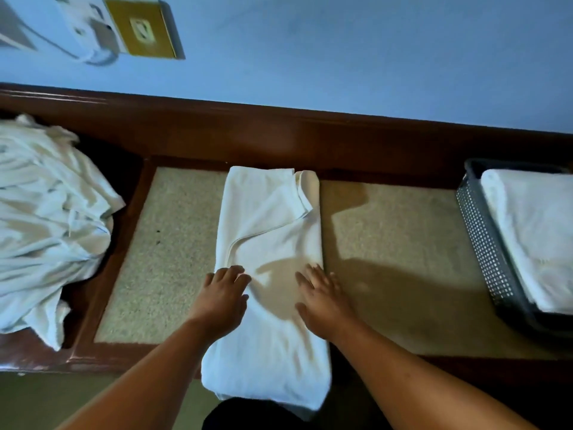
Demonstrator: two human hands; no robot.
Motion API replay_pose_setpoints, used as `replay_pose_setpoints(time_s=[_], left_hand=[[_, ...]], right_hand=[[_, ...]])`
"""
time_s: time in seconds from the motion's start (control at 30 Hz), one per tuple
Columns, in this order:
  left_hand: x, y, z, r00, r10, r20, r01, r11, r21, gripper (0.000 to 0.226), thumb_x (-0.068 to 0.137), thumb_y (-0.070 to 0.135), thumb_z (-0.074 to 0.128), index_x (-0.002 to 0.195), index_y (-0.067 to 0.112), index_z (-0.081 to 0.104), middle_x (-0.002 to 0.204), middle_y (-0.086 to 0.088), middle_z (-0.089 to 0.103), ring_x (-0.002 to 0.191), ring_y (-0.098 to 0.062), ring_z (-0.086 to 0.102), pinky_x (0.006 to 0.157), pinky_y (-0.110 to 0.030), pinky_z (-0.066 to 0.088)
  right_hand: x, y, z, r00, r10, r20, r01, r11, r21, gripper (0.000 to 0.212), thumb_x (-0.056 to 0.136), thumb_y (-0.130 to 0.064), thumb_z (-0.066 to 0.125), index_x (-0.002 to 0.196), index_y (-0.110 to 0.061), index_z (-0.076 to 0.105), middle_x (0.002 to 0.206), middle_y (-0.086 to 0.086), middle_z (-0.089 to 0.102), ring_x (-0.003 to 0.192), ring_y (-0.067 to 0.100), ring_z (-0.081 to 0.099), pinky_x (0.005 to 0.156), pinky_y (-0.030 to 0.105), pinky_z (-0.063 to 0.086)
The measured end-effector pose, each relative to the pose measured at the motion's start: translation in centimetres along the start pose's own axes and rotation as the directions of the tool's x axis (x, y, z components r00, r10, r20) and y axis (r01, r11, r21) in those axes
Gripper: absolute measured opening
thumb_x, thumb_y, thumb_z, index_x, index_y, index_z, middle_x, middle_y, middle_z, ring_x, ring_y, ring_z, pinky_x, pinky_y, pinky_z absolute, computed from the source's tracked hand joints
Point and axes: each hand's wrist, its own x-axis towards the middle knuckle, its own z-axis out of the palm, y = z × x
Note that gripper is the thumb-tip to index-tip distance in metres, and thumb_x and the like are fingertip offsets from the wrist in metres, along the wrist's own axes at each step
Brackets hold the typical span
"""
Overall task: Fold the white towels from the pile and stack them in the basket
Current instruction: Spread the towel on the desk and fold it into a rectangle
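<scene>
A white towel (269,243) is lying in the middle of the bench (279,144), folded into a long strip. Its long axis is running near to far. The far end is pointing at the wall (341,57) and stopping just short of the wooden back rail, while the near end is hanging over the bench's near edge. A loose flap is lying across the far half, its hem slanting from far right to near left.

Both hands are pressing flat on the strip around its middle. The left hand (224,293) is resting on the strip's left edge, fingers straight and slightly spread, pointing far. The right hand (322,296) is lying on the right edge, fingers straight and also pointing far. Neither hand is gripping anything: both are lying palm down and uncurled, with bare towel showing between them.

The pile (46,228) of crumpled white towels is sitting at the left end of the bench, well apart from the strip. At the right end a grey mesh basket (483,243) is standing, holding a folded stack (533,231) of white towels. Beige inset (403,259) is showing on either side of the strip. On the wall, far left, a brass socket plate (145,29) is carrying a white plug (90,29).
</scene>
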Motion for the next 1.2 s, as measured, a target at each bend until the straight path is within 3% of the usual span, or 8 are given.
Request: replay_pose_setpoints(time_s=[0.33,0.5,0.63,0.8,0.87,0.97,1.07,1.2], left_hand=[[9.7,-0.5,-0.9,0.953,-0.293,0.079,0.298,0.952,-0.062,0.084,0.09,0.042,0.067,0.158,0.015,0.026,0.159,-0.01,0.035,0.137,-0.033,0.045,0.105,-0.048,0.042],[15.5,-2.0,-0.6,0.976,-0.214,0.036,0.212,0.976,0.057,0.088,0.057,0.013,0.084,0.137,0.009,0.046,0.105,-0.01,0.066,0.083,-0.033,0.065,0.069,-0.045,0.054],[20.3,-3.8,-1.9,0.972,-0.233,0.042,0.236,0.968,-0.09,0.057,0.075,0.009,0.069,0.127,0.011,0.047,0.106,-0.01,0.066,0.092,-0.036,0.065,0.08,-0.046,0.052],[25.3,-3.7,-3.1,0.968,-0.235,0.087,0.243,0.804,-0.543,0.053,0.083,0.02,0.064,0.134,0.017,0.047,0.124,-0.006,0.064,0.109,-0.03,0.062,0.09,-0.038,0.052],[26.5,-4.2,-3.0,0.96,-0.274,0.048,0.249,0.769,-0.588,0.033,0.09,0.017,0.059,0.122,0.015,0.055,0.111,-0.008,0.069,0.099,-0.031,0.065,0.08,-0.035,0.052],[27.5,-6.2,-2.5,0.843,-0.537,0.031,0.436,0.648,-0.624,0.015,0.095,0.016,0.05,0.102,0.006,0.06,0.09,-0.017,0.068,0.085,-0.038,0.064,0.066,-0.034,0.044],[28.1,-7.6,-2.5,0.745,-0.662,0.086,0.535,0.515,-0.67,0.019,0.096,0.017,0.052,0.104,0.004,0.063,0.091,-0.017,0.067,0.088,-0.037,0.065,0.069,-0.031,0.042],[29.6,-8.2,-2.7,0.717,-0.663,0.215,0.58,0.397,-0.712,0.026,0.093,0.033,0.064,0.105,0.01,0.066,0.096,-0.011,0.067,0.091,-0.033,0.065,0.08,-0.037,0.053]], right_hand=[[7.2,4.2,-6.5,0.998,0.046,-0.041,-0.044,0.998,0.038,0.08,0.089,-0.048,0.026,0.16,-0.017,0.01,0.168,0.005,-0.003,0.154,0.022,-0.006,0.122,0.046,-0.001],[12.3,6.6,-7.9,0.998,0.053,-0.032,-0.054,0.998,-0.034,0.067,0.1,-0.043,0.031,0.16,-0.02,0.012,0.168,0.002,-0.004,0.154,0.022,-0.007,0.123,0.048,0.0],[16.9,7.0,-9.1,0.992,-0.077,-0.098,0.066,0.992,-0.112,0.06,0.096,-0.045,0.034,0.147,-0.016,0.045,0.164,0.009,0.024,0.153,0.03,0.014,0.121,0.057,0.019],[23.1,6.5,-10.2,0.98,-0.187,-0.061,0.174,0.97,-0.171,0.069,0.092,-0.048,0.027,0.155,-0.021,0.032,0.164,0.008,0.024,0.154,0.028,0.01,0.122,0.054,0.012],[25.1,6.3,-10.3,0.974,-0.219,-0.05,0.207,0.961,-0.183,0.069,0.096,-0.047,0.037,0.159,-0.028,0.018,0.168,0.002,0.006,0.154,0.023,-0.002,0.123,0.052,0.007],[26.9,5.8,-10.8,0.977,-0.193,-0.087,0.18,0.974,-0.135,0.069,0.1,-0.055,0.035,0.158,-0.04,0.001,0.165,-0.009,-0.019,0.152,0.016,-0.019,0.122,0.046,-0.005],[27.9,4.8,-11.1,0.981,-0.178,-0.077,0.169,0.979,-0.116,0.068,0.101,-0.053,0.035,0.158,-0.041,0.0,0.164,-0.009,-0.024,0.151,0.017,-0.024,0.121,0.045,-0.011],[28.2,4.3,-11.3,0.991,-0.118,-0.065,0.106,0.98,-0.168,0.067,0.102,-0.049,0.034,0.157,-0.042,-0.002,0.165,-0.004,-0.022,0.152,0.024,-0.02,0.119,0.049,-0.014]])
